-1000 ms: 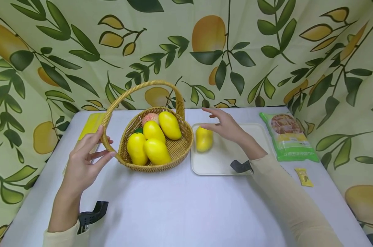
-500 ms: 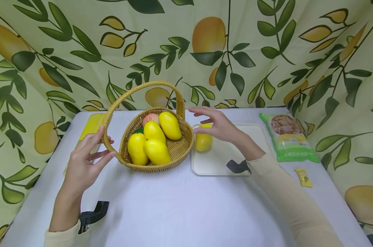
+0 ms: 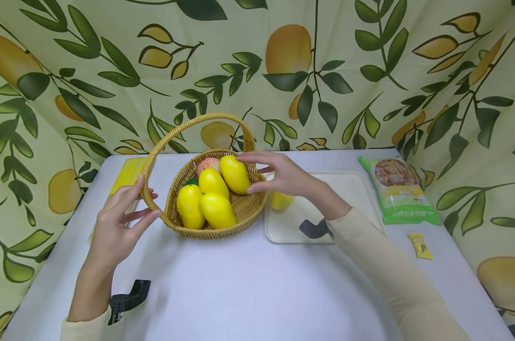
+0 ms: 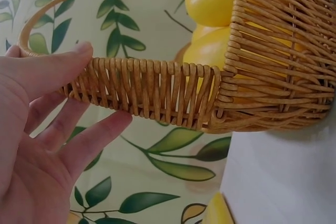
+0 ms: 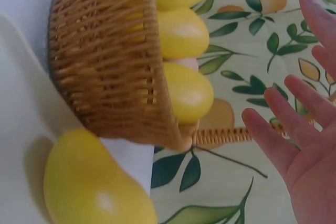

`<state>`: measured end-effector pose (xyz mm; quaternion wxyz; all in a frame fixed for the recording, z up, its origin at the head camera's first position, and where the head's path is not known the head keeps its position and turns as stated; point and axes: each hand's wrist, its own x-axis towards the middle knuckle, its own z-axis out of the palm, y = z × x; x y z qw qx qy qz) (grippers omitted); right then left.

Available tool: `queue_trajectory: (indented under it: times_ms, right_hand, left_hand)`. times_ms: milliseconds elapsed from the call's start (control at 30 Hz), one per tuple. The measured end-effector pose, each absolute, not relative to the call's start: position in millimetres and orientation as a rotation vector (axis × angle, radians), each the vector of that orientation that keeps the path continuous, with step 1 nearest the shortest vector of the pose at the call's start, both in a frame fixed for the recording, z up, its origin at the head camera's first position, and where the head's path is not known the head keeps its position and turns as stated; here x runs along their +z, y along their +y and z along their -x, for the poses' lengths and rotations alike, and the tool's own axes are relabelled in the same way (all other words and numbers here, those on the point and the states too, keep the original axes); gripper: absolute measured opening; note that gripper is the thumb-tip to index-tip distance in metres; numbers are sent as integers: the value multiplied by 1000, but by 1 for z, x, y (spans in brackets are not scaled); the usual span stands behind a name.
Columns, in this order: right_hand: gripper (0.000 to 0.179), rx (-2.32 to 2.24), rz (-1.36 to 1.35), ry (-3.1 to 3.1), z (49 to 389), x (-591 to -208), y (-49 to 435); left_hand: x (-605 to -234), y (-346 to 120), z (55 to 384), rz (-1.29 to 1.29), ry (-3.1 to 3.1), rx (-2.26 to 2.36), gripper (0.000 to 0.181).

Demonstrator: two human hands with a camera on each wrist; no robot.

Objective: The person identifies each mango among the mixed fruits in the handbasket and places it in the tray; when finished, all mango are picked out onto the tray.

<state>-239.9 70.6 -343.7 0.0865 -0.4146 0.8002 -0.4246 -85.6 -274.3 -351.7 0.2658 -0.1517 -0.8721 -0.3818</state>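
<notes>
A wicker basket (image 3: 250,208) holds several yellow mangoes (image 3: 218,210), a pinkish round fruit (image 3: 208,164) and something green mostly hidden beneath them. My left hand (image 3: 116,227) pinches the basket's handle (image 4: 152,90) low on its left side, thumb on one face and fingers on the other. Over the basket's right rim reaches my right hand (image 3: 284,175), fingers spread and holding nothing. Its fingertips overlap the rightmost mango (image 3: 233,171) in the head view, but stand apart from the fruit in the right wrist view. Another mango (image 5: 89,182) lies on the white tray, partly hidden under that hand.
The white tray (image 3: 342,189) lies right of the basket. Beyond it are a green and white food bag (image 3: 400,189) and a small yellow packet (image 3: 420,245). A flat yellow item (image 3: 129,173) lies behind my left hand. A printed curtain (image 3: 325,38) borders the table.
My right hand has moved left, from over the tray's mango to over the basket's right side. The left hand and the basket have stayed put.
</notes>
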Motion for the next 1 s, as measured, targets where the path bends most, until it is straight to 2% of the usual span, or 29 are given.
queue_trajectory:
  times_ms: [667, 1000]
  right_hand:
    - [70, -1096, 1322, 2208, 226, -358, 26]
    - [68, -940, 1353, 2183, 230, -360, 13]
  left_hand:
    - [-353, -272, 84, 369, -2340, -1059, 96]
    - [-353, -273, 84, 378, -2340, -1068, 96]
